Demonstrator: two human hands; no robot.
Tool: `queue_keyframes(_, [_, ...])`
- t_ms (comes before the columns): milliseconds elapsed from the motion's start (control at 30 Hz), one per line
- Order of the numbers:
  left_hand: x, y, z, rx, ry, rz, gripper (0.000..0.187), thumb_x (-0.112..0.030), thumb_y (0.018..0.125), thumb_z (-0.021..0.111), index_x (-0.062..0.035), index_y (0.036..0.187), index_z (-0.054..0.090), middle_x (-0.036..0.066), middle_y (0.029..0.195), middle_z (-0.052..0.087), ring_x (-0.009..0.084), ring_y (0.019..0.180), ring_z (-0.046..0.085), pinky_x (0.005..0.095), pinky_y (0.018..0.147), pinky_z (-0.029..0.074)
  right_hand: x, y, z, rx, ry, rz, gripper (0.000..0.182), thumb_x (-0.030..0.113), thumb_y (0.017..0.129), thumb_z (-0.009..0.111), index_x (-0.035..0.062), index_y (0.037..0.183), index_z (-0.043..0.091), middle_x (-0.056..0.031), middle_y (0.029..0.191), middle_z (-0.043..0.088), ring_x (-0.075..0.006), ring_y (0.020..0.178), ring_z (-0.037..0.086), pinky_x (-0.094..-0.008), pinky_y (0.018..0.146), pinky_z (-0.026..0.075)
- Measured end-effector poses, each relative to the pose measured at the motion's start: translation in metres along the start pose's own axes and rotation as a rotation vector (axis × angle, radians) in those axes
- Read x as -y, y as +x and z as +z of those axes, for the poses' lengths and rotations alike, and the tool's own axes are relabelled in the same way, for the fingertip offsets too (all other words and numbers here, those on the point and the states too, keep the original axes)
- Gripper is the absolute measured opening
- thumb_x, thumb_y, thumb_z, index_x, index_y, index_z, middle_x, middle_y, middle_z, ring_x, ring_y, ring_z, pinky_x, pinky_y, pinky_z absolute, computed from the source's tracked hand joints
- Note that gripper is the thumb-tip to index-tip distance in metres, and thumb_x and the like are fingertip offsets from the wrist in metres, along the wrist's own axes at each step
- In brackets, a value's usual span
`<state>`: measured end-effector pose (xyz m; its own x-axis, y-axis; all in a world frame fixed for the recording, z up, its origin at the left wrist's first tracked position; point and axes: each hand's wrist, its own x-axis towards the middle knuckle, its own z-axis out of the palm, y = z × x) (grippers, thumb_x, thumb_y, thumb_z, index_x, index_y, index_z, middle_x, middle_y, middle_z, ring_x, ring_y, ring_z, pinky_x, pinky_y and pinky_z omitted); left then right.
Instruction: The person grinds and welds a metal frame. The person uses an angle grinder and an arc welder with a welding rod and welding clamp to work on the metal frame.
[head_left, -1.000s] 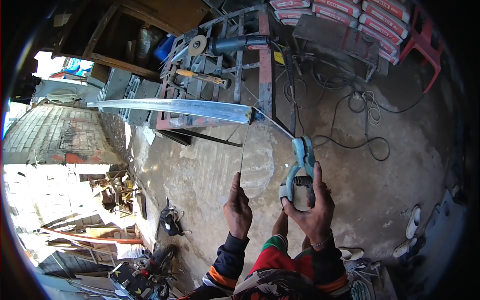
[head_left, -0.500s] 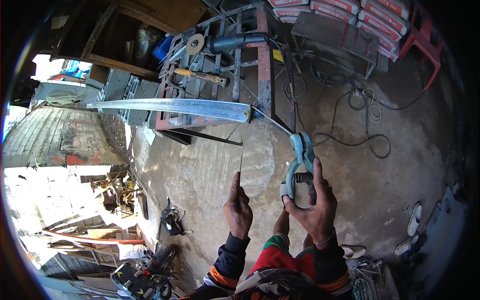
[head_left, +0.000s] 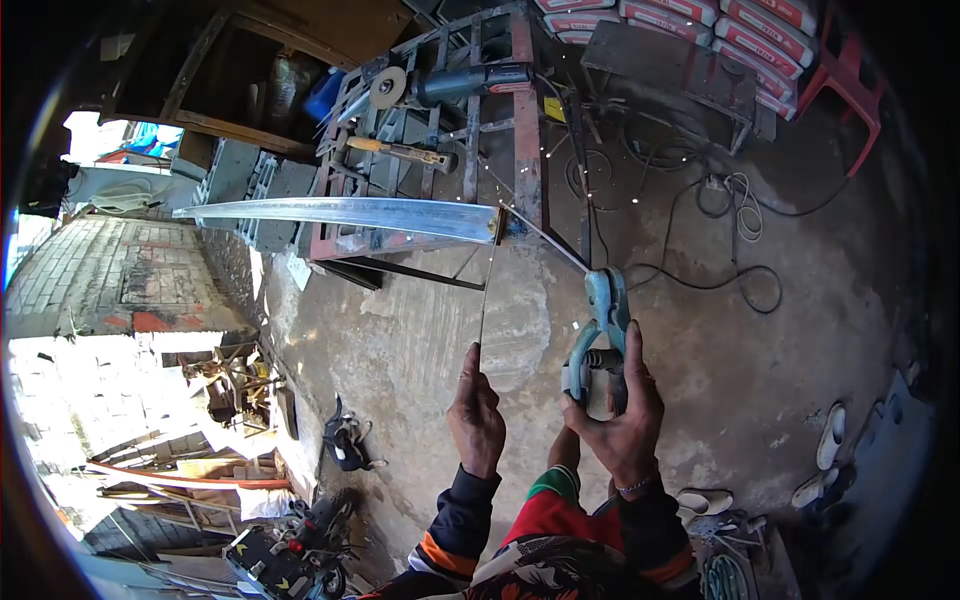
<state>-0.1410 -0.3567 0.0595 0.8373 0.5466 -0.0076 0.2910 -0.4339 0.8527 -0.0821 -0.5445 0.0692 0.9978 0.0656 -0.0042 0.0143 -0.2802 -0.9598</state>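
Note:
My right hand (head_left: pixel 630 425) grips a blue spring-loaded welding clamp (head_left: pixel 606 297). Its jaws hold a thin welding rod (head_left: pixel 548 240) that slants up to the end of a long metal bar (head_left: pixel 350 211). Between the fingers of my closed left hand (head_left: pixel 476 422) is a thin metal rod (head_left: pixel 486 305), pointing up to that same end. The bar lies across a rusty metal frame table (head_left: pixel 527 120). Small bright specks like sparks are scattered around and above the bar's end. Whether the tips touch is too small to tell.
On the frame table lie an angle grinder (head_left: pixel 465 86) and a wooden-handled hammer (head_left: pixel 400 152). Cables (head_left: pixel 690 200) loop over the floor to the right. Stacked bags (head_left: pixel 765 55), a low bench (head_left: pixel 670 70) and a red chair (head_left: pixel 850 90) stand behind. A dog (head_left: pixel 346 440) lies at left.
Bright specks have appeared around the bar's end. My right hand and the clamp have shifted slightly; the clamp's handles look a little turned. My left hand has stayed almost still.

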Motion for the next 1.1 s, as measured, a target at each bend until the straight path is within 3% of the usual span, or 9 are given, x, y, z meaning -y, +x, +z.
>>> queue_keyframes(67, [-0.001, 0.0, -0.001, -0.002, -0.012, -0.013, 0.053, 0.005, 0.098, 0.043, 0.001, 0.151, 0.046, -0.005, 0.08, 0.038, 0.005, 0.069, 0.034, 0.017, 0.065, 0.034, 0.001, 0.001, 0.002, -0.027, -0.087, -0.086, 0.106, 0.03, 0.069, 0.088, 0.004, 0.157, 0.035, -0.0089, 0.085, 0.059, -0.0218, 0.071, 0.057, -0.0344, 0.059, 0.049])
queue_keyframes(133, [-0.002, 0.0, -0.001, 0.006, -0.015, -0.008, 0.054, 0.006, 0.097, 0.043, 0.0015, 0.151, 0.046, -0.005, 0.08, 0.038, 0.0052, 0.069, 0.035, 0.0169, 0.066, 0.034, 0.002, 0.0, 0.001, 0.018, -0.151, -0.056, 0.108, 0.023, 0.066, 0.089, 0.0033, 0.157, 0.035, -0.0164, 0.109, 0.067, -0.0271, 0.091, 0.066, -0.038, 0.077, 0.054])
queue_keyframes(667, [-0.004, 0.0, 0.0, 0.007, -0.026, -0.016, 0.051, 0.004, 0.1, 0.043, 0.0022, 0.151, 0.045, -0.006, 0.081, 0.037, 0.0048, 0.069, 0.035, 0.0174, 0.063, 0.032, 0.0, -0.002, 0.002, 0.019, -0.169, -0.061, 0.107, 0.023, 0.066, 0.088, 0.0015, 0.156, 0.035, -0.0113, 0.103, 0.068, -0.0219, 0.08, 0.062, -0.0334, 0.065, 0.05])
queue_keyframes(733, [-0.001, 0.0, 0.0, -0.005, -0.012, 0.002, 0.062, 0.013, 0.091, 0.04, -0.0025, 0.151, 0.047, -0.003, 0.079, 0.037, 0.0066, 0.067, 0.036, 0.0178, 0.061, 0.034, -0.002, 0.001, 0.007, -0.046, 0.204, 0.003, 0.108, 0.021, 0.066, 0.088, 0.0001, 0.156, 0.033, -0.0123, 0.106, 0.069, -0.0211, 0.084, 0.064, -0.0333, 0.069, 0.052])
queue_keyframes(867, [0.002, 0.0, -0.001, -0.005, -0.03, -0.018, 0.063, 0.013, 0.091, 0.04, -0.0035, 0.152, 0.047, -0.003, 0.078, 0.038, 0.0068, 0.068, 0.037, 0.018, 0.063, 0.035, 0.002, 0.001, 0.005, -0.076, 0.408, 0.091, 0.106, 0.025, 0.07, 0.089, 0.001, 0.157, 0.034, -0.009, 0.095, 0.066, -0.0181, 0.075, 0.06, -0.0318, 0.058, 0.049])
queue_keyframes(933, [0.002, 0.002, -0.003, -0.005, -0.369, -0.239, 0.063, 0.012, 0.091, 0.041, -0.0044, 0.152, 0.047, -0.002, 0.078, 0.039, 0.0073, 0.069, 0.038, 0.0183, 0.065, 0.037, 0.001, -0.003, 0.002, 0.014, 0.131, 0.063, 0.107, 0.022, 0.067, 0.089, -0.0012, 0.155, 0.034, -0.0161, 0.111, 0.066, -0.0271, 0.092, 0.065, -0.0384, 0.076, 0.053])
queue_keyframes(967, [0.005, 0.0, -0.002, 0.002, -0.089, -0.05, 0.063, 0.012, 0.091, 0.041, -0.0041, 0.152, 0.048, -0.002, 0.078, 0.039, 0.0076, 0.07, 0.038, 0.0185, 0.066, 0.037, -0.004, -0.006, 0.006, -0.006, -0.013, -0.033, 0.107, 0.022, 0.065, 0.089, -0.002, 0.155, 0.035, -0.0183, 0.117, 0.065, -0.0309, 0.098, 0.067, -0.0409, 0.082, 0.054])
queue_keyframes(1000, [0.005, 0.0, -0.001, 0.0, -0.044, -0.018, 0.063, 0.012, 0.091, 0.04, -0.004, 0.152, 0.048, -0.002, 0.078, 0.039, 0.008, 0.069, 0.038, 0.0192, 0.065, 0.037, -0.01, -0.009, 0.009, -0.061, -0.203, -0.16, 0.106, 0.026, 0.064, 0.09, -0.0004, 0.153, 0.038, -0.0182, 0.117, 0.064, -0.0323, 0.098, 0.065, -0.0418, 0.081, 0.053])
queue_keyframes(1100, [0.0, 0.0, -0.003, 0.013, -0.003, -0.026, 0.063, 0.012, 0.091, 0.04, -0.0035, 0.152, 0.047, -0.002, 0.078, 0.039, 0.0083, 0.069, 0.038, 0.0196, 0.065, 0.037, -0.015, -0.009, 0.011, -0.075, -0.187, -0.214, 0.105, 0.028, 0.064, 0.091, 0.0016, 0.153, 0.04, -0.0178, 0.116, 0.064, -0.0331, 0.097, 0.065, -0.043, 0.081, 0.053])
